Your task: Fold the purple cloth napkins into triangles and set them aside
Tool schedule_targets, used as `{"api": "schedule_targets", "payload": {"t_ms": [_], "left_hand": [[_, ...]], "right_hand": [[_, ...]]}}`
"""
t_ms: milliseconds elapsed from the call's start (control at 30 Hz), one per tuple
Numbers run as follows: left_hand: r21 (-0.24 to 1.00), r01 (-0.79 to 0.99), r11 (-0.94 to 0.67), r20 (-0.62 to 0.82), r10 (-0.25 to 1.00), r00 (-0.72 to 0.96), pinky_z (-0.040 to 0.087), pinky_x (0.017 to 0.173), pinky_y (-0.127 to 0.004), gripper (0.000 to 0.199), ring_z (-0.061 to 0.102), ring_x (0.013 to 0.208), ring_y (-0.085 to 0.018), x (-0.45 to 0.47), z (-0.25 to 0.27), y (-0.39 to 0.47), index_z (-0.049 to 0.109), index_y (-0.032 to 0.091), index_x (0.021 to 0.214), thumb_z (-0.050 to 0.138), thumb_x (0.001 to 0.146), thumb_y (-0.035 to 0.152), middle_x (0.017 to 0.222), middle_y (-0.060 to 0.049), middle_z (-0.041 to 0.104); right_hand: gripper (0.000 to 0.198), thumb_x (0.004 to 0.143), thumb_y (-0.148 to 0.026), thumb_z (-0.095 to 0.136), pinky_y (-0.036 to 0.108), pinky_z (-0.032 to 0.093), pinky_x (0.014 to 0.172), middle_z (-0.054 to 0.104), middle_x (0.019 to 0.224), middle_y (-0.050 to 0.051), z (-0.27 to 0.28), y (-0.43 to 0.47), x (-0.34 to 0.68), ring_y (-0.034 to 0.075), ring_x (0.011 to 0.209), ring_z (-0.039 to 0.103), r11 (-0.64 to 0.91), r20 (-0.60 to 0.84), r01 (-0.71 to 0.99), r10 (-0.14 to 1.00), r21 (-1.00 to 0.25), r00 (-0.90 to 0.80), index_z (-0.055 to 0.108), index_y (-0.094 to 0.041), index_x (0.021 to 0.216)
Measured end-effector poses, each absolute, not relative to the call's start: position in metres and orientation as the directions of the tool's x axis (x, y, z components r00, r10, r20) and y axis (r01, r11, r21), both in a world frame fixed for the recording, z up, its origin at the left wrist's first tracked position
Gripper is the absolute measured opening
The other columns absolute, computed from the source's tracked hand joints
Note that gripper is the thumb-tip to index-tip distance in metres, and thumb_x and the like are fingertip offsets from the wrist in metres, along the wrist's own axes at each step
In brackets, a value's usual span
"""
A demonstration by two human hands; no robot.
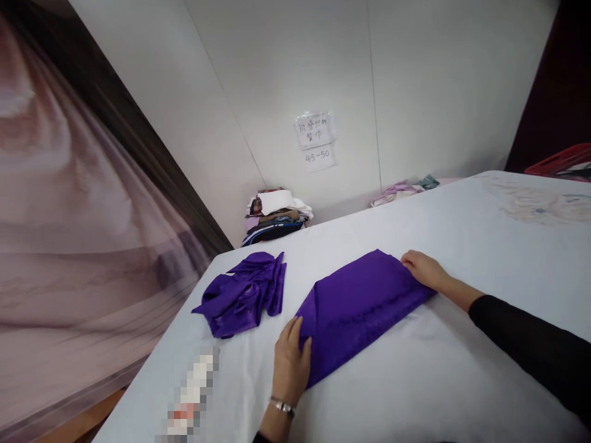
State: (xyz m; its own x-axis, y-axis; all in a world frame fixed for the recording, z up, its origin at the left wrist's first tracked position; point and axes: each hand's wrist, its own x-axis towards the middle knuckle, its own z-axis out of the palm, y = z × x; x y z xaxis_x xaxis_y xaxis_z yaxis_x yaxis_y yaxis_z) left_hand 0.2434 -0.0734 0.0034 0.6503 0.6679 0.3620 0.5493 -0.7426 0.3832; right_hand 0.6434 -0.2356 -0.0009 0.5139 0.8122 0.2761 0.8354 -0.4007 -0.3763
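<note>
A purple satin-like cloth (364,301) lies folded into a long, slanted strip on the white-covered table. At its near left end, my left hand (290,357) has its fingers and thumb on the edge, beside a small turned-over flap. My right hand (422,267) pinches the far right corner, its fingers closed and the fingertips partly hidden. To the left of the strip sits a crumpled heap of purple cloth (247,295), with neither hand touching it.
The white tabletop (466,363) meets a pale wall with handwritten paper signs (316,138). Stacked clothes (277,212) and more fabric (399,192) lie beyond the far edge. A pixelated object (191,394) is at front left. Draped fabric (69,246) hangs left; a red basket (561,160) stands far right.
</note>
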Motion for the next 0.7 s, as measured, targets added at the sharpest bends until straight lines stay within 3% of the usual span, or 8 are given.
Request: {"api": "schedule_targets", "payload": {"t_ms": [100, 167, 267, 333, 467, 533, 600, 700], "left_hand": [[0.244, 0.626, -0.741, 0.275, 0.672, 0.688, 0.033, 0.1, -0.04, 0.047, 0.04, 0.123, -0.023, 0.257, -0.001, -0.069, 0.046, 0.021, 0.124, 0.052, 0.077, 0.02, 0.132, -0.009, 0.046], [0.196, 0.673, -0.713, 0.222, 0.701, 0.678, 0.036, 0.096, -0.038, 0.04, 0.046, 0.117, -0.022, 0.264, -0.002, -0.059, 0.054, 0.02, 0.116, 0.053, 0.076, 0.018, 0.125, -0.009, 0.053], [0.268, 0.725, -0.634, 0.18, 0.773, 0.609, 0.043, 0.084, -0.03, 0.018, 0.059, 0.095, -0.018, 0.267, 0.003, -0.03, 0.064, 0.02, 0.091, 0.05, 0.08, 0.02, 0.097, -0.005, 0.066], [0.357, 0.788, -0.501, 0.168, 0.864, 0.474, 0.046, 0.075, -0.027, 0.018, 0.062, 0.082, -0.017, 0.265, 0.01, -0.008, 0.065, 0.021, 0.083, 0.048, 0.083, 0.025, 0.084, -0.004, 0.068], [0.392, 0.861, -0.323, 0.252, 0.938, 0.237, 0.046, 0.077, -0.032, 0.03, 0.061, 0.091, -0.022, 0.257, 0.025, 0.022, 0.059, 0.014, 0.105, 0.04, 0.086, 0.027, 0.104, -0.013, 0.064], [0.39, 0.831, -0.397, 0.324, 0.904, 0.28, 0.044, 0.084, -0.032, 0.034, 0.058, 0.098, -0.021, 0.259, 0.025, 0.021, 0.055, 0.011, 0.112, 0.042, 0.085, 0.027, 0.112, -0.014, 0.06], [0.372, 0.739, -0.562, 0.374, 0.819, 0.435, 0.043, 0.089, -0.032, 0.032, 0.056, 0.101, -0.02, 0.267, 0.019, 0.011, 0.056, 0.014, 0.111, 0.044, 0.084, 0.026, 0.11, -0.011, 0.061], [0.312, 0.619, -0.721, 0.333, 0.693, 0.639, 0.039, 0.096, -0.034, 0.031, 0.052, 0.109, -0.019, 0.285, 0.005, -0.006, 0.057, 0.018, 0.111, 0.049, 0.081, 0.02, 0.114, -0.007, 0.06]], "right_hand": [[0.024, 0.081, -0.022, 0.039, 0.033, 0.043, 0.083, 0.063, 0.095, 0.005, -0.004, -0.235, 0.644, 0.021, 0.093, 0.055, -0.353, 0.287, 0.84, 0.824, -0.412, 0.488, 0.062, -0.023, 0.089], [0.028, 0.08, -0.021, 0.039, 0.035, 0.04, 0.09, 0.062, 0.105, 0.005, -0.006, -0.228, 0.642, 0.021, 0.101, 0.054, -0.319, 0.281, 0.849, 0.844, -0.421, 0.457, 0.061, -0.023, 0.099], [0.038, 0.08, -0.017, 0.039, 0.036, 0.035, 0.098, 0.057, 0.121, 0.006, -0.006, -0.211, 0.634, 0.02, 0.112, 0.049, -0.276, 0.226, 0.87, 0.893, -0.409, 0.389, 0.057, -0.021, 0.114], [0.043, 0.08, -0.016, 0.039, 0.035, 0.032, 0.101, 0.052, 0.128, 0.007, -0.006, -0.198, 0.628, 0.019, 0.117, 0.046, -0.248, 0.179, 0.882, 0.923, -0.401, 0.341, 0.053, -0.019, 0.121], [0.049, 0.078, -0.014, 0.041, 0.034, 0.03, 0.103, 0.048, 0.132, 0.008, -0.006, -0.18, 0.623, 0.02, 0.121, 0.043, -0.208, 0.109, 0.906, 0.958, -0.369, 0.264, 0.05, -0.018, 0.126], [0.052, 0.076, -0.013, 0.043, 0.035, 0.032, 0.101, 0.049, 0.131, 0.01, -0.006, -0.174, 0.624, 0.022, 0.119, 0.045, -0.207, 0.087, 0.92, 0.965, -0.333, 0.249, 0.049, -0.017, 0.127], [0.055, 0.072, -0.011, 0.046, 0.035, 0.035, 0.097, 0.052, 0.128, 0.011, -0.004, -0.17, 0.627, 0.023, 0.115, 0.049, -0.194, 0.078, 0.938, 0.971, -0.286, 0.224, 0.05, -0.017, 0.126], [0.05, 0.067, -0.009, 0.048, 0.031, 0.041, 0.087, 0.06, 0.113, 0.009, 0.002, -0.164, 0.629, 0.022, 0.101, 0.056, -0.14, 0.057, 0.963, 0.986, -0.23, 0.157, 0.059, -0.02, 0.115]]}}
